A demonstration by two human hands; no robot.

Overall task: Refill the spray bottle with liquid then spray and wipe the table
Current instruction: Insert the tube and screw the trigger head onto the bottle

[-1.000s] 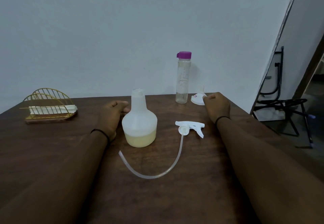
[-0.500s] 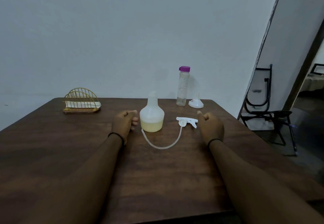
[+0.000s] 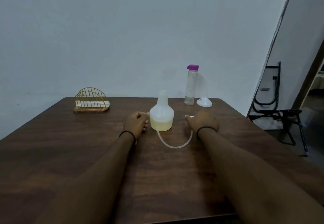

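Left grip (image 3: 137,123), just left of centre, has its fingers curled and rests on the bench (image 3: 70,144), fingertips touching the side of the spray bottle (image 3: 161,116) without wrapping it, so it is clenched on nothing; farther left, near the bench's back edge, a gold wire napkin holder (image 3: 91,101) stands with white napkins in it; the spray bottle stands upright at centre, uncapped, its lower part filled with pale yellow liquid; a clear dip tube (image 3: 175,144) curves across the bench from the bottle's base toward the right; right grip (image 3: 203,122) lies over the white spray head (image 3: 190,116) (only a sliver shows), and whether it is grasping the head I cannot tell; behind it, right of centre, a clear bottle with a purple cap (image 3: 191,85) stands beside a white funnel (image 3: 204,101) set mouth down.
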